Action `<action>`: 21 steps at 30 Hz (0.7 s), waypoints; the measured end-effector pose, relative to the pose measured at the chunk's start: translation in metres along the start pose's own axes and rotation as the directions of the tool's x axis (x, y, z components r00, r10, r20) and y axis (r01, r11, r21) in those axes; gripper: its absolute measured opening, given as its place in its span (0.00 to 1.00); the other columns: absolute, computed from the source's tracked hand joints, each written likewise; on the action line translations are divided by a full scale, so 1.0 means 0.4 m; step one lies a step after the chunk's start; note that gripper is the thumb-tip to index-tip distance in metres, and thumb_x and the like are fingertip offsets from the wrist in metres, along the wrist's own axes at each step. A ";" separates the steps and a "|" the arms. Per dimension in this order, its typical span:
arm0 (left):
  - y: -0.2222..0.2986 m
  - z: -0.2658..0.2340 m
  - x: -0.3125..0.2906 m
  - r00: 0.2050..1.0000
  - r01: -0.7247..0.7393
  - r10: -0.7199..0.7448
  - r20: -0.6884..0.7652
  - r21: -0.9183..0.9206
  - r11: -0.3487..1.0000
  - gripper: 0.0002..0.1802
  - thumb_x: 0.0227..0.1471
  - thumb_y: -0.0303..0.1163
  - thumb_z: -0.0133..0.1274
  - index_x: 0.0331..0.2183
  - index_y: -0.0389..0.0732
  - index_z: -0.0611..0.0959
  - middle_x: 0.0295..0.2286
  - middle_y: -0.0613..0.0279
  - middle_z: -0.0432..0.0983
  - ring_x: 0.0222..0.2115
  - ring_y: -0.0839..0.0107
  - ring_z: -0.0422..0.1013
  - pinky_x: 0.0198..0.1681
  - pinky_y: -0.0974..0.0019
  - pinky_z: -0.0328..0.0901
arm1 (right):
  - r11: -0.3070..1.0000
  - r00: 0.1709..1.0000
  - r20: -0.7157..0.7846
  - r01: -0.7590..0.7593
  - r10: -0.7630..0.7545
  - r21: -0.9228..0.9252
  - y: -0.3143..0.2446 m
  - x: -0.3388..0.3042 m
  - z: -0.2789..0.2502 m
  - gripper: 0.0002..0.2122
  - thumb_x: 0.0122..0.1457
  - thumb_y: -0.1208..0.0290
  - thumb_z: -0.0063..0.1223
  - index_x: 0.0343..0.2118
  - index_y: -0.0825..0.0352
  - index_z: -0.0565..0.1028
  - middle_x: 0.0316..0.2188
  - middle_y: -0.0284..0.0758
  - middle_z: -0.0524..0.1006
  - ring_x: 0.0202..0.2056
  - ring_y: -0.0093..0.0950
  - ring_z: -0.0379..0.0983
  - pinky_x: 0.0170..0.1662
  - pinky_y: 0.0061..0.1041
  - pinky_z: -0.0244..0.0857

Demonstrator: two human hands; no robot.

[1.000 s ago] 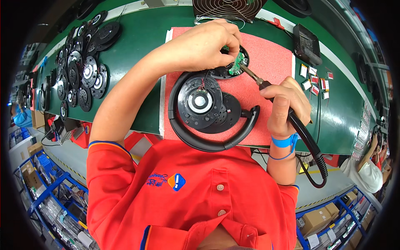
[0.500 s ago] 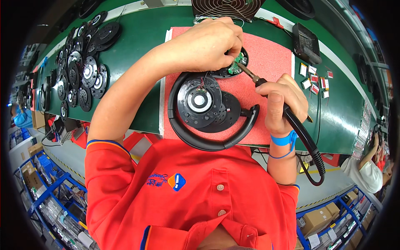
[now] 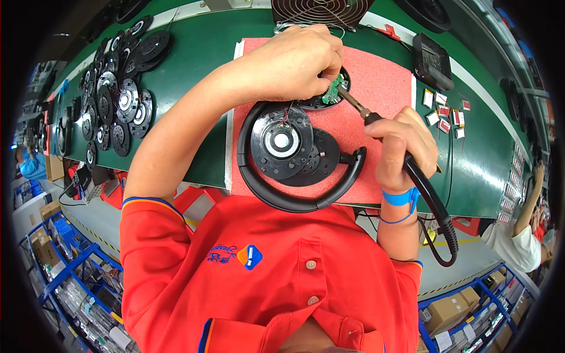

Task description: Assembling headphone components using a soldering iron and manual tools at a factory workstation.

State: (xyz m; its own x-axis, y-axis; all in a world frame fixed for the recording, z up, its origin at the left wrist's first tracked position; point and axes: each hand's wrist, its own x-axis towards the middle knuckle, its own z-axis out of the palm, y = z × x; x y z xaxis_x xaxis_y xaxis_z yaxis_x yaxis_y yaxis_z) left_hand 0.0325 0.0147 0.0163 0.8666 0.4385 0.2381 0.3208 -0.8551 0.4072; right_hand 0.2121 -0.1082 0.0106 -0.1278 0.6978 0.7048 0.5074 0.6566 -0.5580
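My right hand (image 3: 406, 150) is wrapped round a soldering iron (image 3: 425, 181), whose metal tip points left at a green circuit board (image 3: 333, 93) in a round black headphone ear cup (image 3: 321, 103). Over the board's left side, my left hand (image 3: 306, 65) has its fingers pinched together; what they hold is hidden beneath them. Just below lies the black headphone headband (image 3: 318, 203), curved round a black speaker plate (image 3: 269, 160) with a white centre. A second black plate (image 3: 323, 167) sits partly under the first. Thin wires run up from the speaker plate toward the ear cup.
A pink foam mat (image 3: 385, 76) lies under the work on the green table (image 3: 197, 156). Many speaker plates (image 3: 120, 138) are heaped at left. At right are small battery packs (image 3: 444, 112) and a black tray (image 3: 431, 62). A fan (image 3: 321, 12) stands at the back.
The soldering iron and my right hand have shifted slightly right, its tip drawn back a little across the circuit board. My left hand stays in place. At far right, another person's arm has moved.
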 end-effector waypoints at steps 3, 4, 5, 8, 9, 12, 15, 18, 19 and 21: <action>0.003 -0.001 -0.001 1.000 0.009 -0.009 0.005 0.001 1.000 0.04 0.36 0.24 0.55 0.18 0.34 0.76 0.32 0.58 0.75 0.37 0.59 0.69 0.43 0.61 0.63 | 0.998 0.998 -0.023 -0.056 0.056 0.011 0.000 -0.004 -0.008 0.16 0.61 0.66 0.43 0.21 0.72 0.74 0.14 0.34 0.69 0.17 0.23 0.60 0.20 0.22 0.51; 0.004 -0.001 -0.001 1.000 0.015 -0.015 0.006 -0.002 1.000 0.04 0.36 0.24 0.55 0.18 0.35 0.76 0.32 0.58 0.75 0.37 0.59 0.69 0.43 0.61 0.63 | 0.999 0.997 -0.068 -0.040 0.042 0.029 0.007 -0.005 -0.003 0.13 0.58 0.68 0.47 0.21 0.70 0.74 0.13 0.33 0.68 0.15 0.24 0.59 0.19 0.23 0.50; 0.004 0.000 0.000 1.000 0.014 -0.014 0.007 -0.002 1.000 0.04 0.36 0.24 0.55 0.18 0.35 0.76 0.32 0.58 0.75 0.37 0.59 0.69 0.43 0.61 0.63 | 0.999 0.993 -0.113 -0.023 0.029 0.047 0.011 -0.006 -0.001 0.09 0.55 0.71 0.51 0.21 0.67 0.75 0.11 0.31 0.67 0.13 0.25 0.58 0.17 0.23 0.49; 0.005 0.001 -0.002 1.000 0.018 -0.018 0.000 0.000 1.000 0.04 0.37 0.24 0.55 0.18 0.35 0.76 0.32 0.58 0.75 0.38 0.59 0.68 0.43 0.61 0.63 | 0.998 0.994 -0.106 -0.026 0.031 0.049 0.010 -0.005 -0.001 0.09 0.55 0.71 0.51 0.21 0.67 0.75 0.11 0.31 0.67 0.13 0.25 0.58 0.17 0.23 0.49; 0.006 0.001 -0.003 1.000 0.025 -0.025 0.000 -0.008 1.000 0.04 0.37 0.24 0.55 0.17 0.35 0.76 0.32 0.58 0.75 0.38 0.59 0.68 0.43 0.61 0.63 | 0.998 0.994 -0.107 -0.025 0.030 0.050 0.010 -0.005 -0.001 0.09 0.55 0.71 0.51 0.21 0.67 0.75 0.11 0.31 0.67 0.13 0.25 0.58 0.17 0.23 0.49; 0.005 0.002 -0.006 0.999 0.035 -0.035 0.000 -0.027 0.999 0.04 0.36 0.24 0.55 0.18 0.35 0.76 0.33 0.58 0.75 0.38 0.60 0.68 0.43 0.62 0.63 | 0.998 0.994 -0.105 -0.021 0.027 0.052 0.011 -0.006 -0.001 0.08 0.55 0.71 0.51 0.21 0.67 0.75 0.11 0.31 0.67 0.13 0.25 0.58 0.17 0.23 0.49; 0.009 0.001 -0.014 0.997 0.081 -0.082 -0.003 -0.053 0.995 0.04 0.36 0.24 0.55 0.19 0.35 0.76 0.34 0.58 0.75 0.39 0.59 0.68 0.44 0.61 0.63 | 0.998 0.993 -0.113 -0.012 0.019 0.063 0.009 -0.006 -0.003 0.08 0.55 0.71 0.51 0.21 0.67 0.75 0.11 0.31 0.67 0.13 0.25 0.58 0.17 0.23 0.49; 0.022 -0.003 -0.024 0.981 0.196 -0.195 0.017 -0.077 0.978 0.03 0.37 0.24 0.55 0.20 0.35 0.77 0.35 0.57 0.74 0.39 0.59 0.67 0.45 0.61 0.62 | 0.999 0.998 -0.034 -0.048 0.048 0.004 0.003 -0.008 -0.010 0.16 0.60 0.67 0.43 0.21 0.73 0.73 0.15 0.36 0.71 0.17 0.23 0.60 0.20 0.22 0.51; 0.026 -0.006 -0.027 0.963 0.271 -0.269 0.034 -0.081 0.959 0.04 0.37 0.23 0.55 0.21 0.35 0.77 0.35 0.57 0.74 0.40 0.58 0.67 0.45 0.61 0.62 | 0.999 0.998 -0.042 -0.038 0.039 0.016 0.003 -0.007 -0.006 0.15 0.60 0.68 0.44 0.21 0.73 0.73 0.15 0.36 0.71 0.17 0.23 0.60 0.20 0.22 0.51; 0.020 0.020 -0.035 0.970 0.232 -0.238 -0.057 -0.095 0.968 0.03 0.36 0.24 0.54 0.20 0.35 0.78 0.31 0.56 0.73 0.37 0.58 0.67 0.42 0.61 0.63 | 0.999 0.998 -0.051 -0.029 0.030 0.028 0.005 -0.005 -0.004 0.15 0.60 0.68 0.44 0.21 0.73 0.73 0.15 0.36 0.71 0.17 0.23 0.60 0.20 0.22 0.51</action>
State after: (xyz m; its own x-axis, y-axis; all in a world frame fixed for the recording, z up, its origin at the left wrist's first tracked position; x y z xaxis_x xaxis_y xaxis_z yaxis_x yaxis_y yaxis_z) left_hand 0.0259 -0.0005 0.0091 0.7424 0.6441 0.1841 0.4750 -0.7000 0.5333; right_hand 0.2146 -0.1090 0.0087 -0.0688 0.7019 0.7090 0.4865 0.6440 -0.5904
